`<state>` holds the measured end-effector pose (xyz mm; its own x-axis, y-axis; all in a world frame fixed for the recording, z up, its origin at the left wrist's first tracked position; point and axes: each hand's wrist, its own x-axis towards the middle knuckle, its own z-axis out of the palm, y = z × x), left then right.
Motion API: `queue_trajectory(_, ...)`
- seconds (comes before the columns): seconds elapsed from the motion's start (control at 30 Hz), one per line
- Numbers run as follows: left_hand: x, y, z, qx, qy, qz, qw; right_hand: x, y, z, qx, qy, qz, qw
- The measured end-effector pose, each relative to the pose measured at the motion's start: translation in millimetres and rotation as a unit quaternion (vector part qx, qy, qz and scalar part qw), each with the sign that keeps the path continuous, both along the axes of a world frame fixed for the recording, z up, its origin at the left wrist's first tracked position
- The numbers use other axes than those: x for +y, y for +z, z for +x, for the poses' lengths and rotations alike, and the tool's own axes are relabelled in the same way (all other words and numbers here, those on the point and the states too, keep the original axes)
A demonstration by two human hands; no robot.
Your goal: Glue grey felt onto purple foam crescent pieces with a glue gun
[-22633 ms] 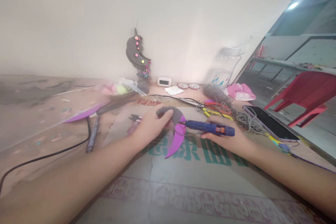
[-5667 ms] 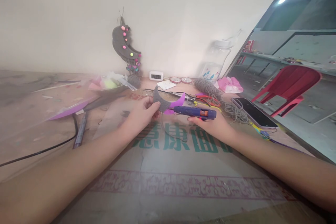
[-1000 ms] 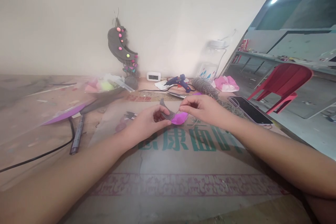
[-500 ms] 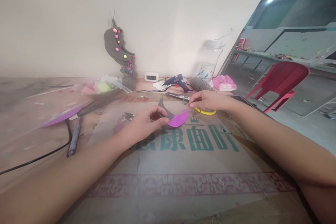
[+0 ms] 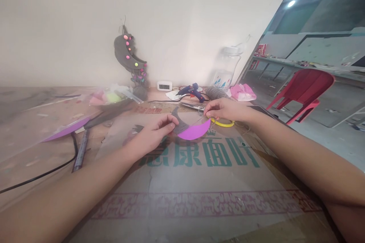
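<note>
A crescent (image 5: 196, 131) lies between my hands, its bare part bright purple and its other part wrapped in grey yarn (image 5: 179, 119). My left hand (image 5: 159, 131) pinches it at the wrapped part, thumb and fingertips closed on its edge. On the other side, my right hand (image 5: 222, 109) is closed in a pinch just above the purple tip. A thin grey strand runs from the wrapping up to those fingers. Scissors (image 5: 191, 106) lie behind the right hand, and a yellow ring-shaped thing (image 5: 224, 123) sits just below it.
Printed cardboard (image 5: 182, 182) covers the tabletop. Along the back are a small digital clock (image 5: 164, 85), a blue glue gun (image 5: 190, 90), a yarn ball (image 5: 216, 93), a clear bottle (image 5: 226, 68) and a pink bag (image 5: 242, 92). A decorated grey crescent (image 5: 125, 51) hangs on the wall. A marker (image 5: 80, 151) lies left.
The crescent has turned a little, so more of its purple part shows, and its tip reaches further right. My left hand has shifted slightly left; the right stays almost in place.
</note>
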<state>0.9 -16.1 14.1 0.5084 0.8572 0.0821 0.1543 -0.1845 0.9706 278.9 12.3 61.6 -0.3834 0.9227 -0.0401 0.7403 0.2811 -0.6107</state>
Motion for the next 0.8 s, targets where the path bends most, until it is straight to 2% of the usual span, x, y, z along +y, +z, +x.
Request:
queue_trajectory(0.07,-1.9,3.1,0.9,-0.001,0.002,-0.013,1.000,1.7,-8.3,-2.4,0.054,-0.006,0.043,0.998)
queue_trajectory(0.13,-2.7,5.0,1.2,-0.006,0.002,-0.019,1.000,3.7,-20.8,-6.5,0.096,-0.039,0.120,0.987)
queue_trajectory(0.2,-2.3,4.7,0.7,-0.011,0.000,-0.025,1.000,4.2,-33.2,-11.8,0.094,-0.062,0.196,0.974)
queue_trajectory(0.27,-1.0,2.6,-0.5,-0.017,-0.003,-0.027,0.999,1.9,-41.0,-17.7,0.065,-0.035,0.244,0.967)
queue_trajectory(0.33,0.4,-0.1,-1.7,-0.027,0.000,-0.020,0.999,-3.3,-42.4,-23.7,0.055,0.007,0.253,0.966)
queue_trajectory(0.4,1.6,-2.5,-2.3,-0.034,0.017,0.004,0.999,-10.1,-39.4,-29.9,0.105,0.008,0.210,0.972)
queue_trajectory(0.47,2.6,-4.5,-1.8,-0.036,0.032,0.032,0.998,-17.0,-35.6,-36.6,0.210,-0.016,0.115,0.971)
queue_trajectory(0.57,4.9,-7.8,-0.3,-0.055,0.036,0.055,0.996,-25.8,-32.9,-46.8,0.348,-0.046,-0.013,0.936)
queue_trajectory(0.67,7.3,-10.5,0.5,-0.073,0.049,0.059,0.994,-32.5,-32.6,-54.7,0.379,-0.057,-0.043,0.923)
queue_trajectory(0.8,6.2,-9.3,1.1,-0.068,0.057,0.058,0.994,-36.5,-34.1,-58.9,0.384,-0.029,-0.093,0.918)
